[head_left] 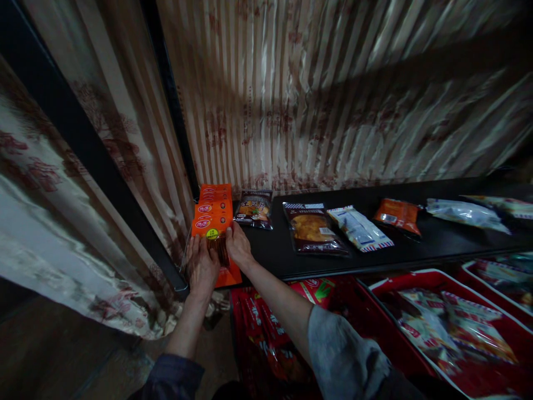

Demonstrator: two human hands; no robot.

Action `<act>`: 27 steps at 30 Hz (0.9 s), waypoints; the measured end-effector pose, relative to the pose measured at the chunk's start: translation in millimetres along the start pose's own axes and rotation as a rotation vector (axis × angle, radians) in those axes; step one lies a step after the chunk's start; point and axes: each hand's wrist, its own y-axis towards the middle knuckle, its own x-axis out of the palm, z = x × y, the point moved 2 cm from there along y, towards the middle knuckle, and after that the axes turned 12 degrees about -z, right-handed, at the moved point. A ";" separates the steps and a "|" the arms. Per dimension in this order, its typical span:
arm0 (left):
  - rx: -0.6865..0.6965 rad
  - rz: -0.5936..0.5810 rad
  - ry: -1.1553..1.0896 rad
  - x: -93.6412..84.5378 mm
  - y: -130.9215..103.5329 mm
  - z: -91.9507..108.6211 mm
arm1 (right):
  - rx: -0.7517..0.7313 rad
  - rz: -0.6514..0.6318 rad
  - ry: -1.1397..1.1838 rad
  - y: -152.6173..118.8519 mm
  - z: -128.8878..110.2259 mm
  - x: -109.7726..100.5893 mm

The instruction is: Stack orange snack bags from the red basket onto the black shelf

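Several orange snack packets overlap in a row at the left end of the black shelf. My left hand lies on the left side of the front packet, its fingers curved over the edge. On the opposite side my right hand presses against the same packet, so that it sits between both hands. Just right of the row is a dark brown snack bag, lying flat and touching neither hand.
Further right on the shelf lie a brown chip bag, a white bag, an orange bag and pale packets. Red bins of packets stand below. A black post and a curtain border the shelf.
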 end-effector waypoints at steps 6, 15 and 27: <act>0.012 -0.033 0.010 2.3 1.4 -1.3 | 0.019 0.002 -0.007 1.9 0.5 2.9; 0.026 -0.023 0.020 3.1 0.0 -1.1 | 0.020 -0.070 -0.039 -0.2 -3.8 -2.5; -0.064 0.004 -0.144 -10.7 29.8 16.6 | -0.087 0.076 0.259 13.0 -0.8 -14.2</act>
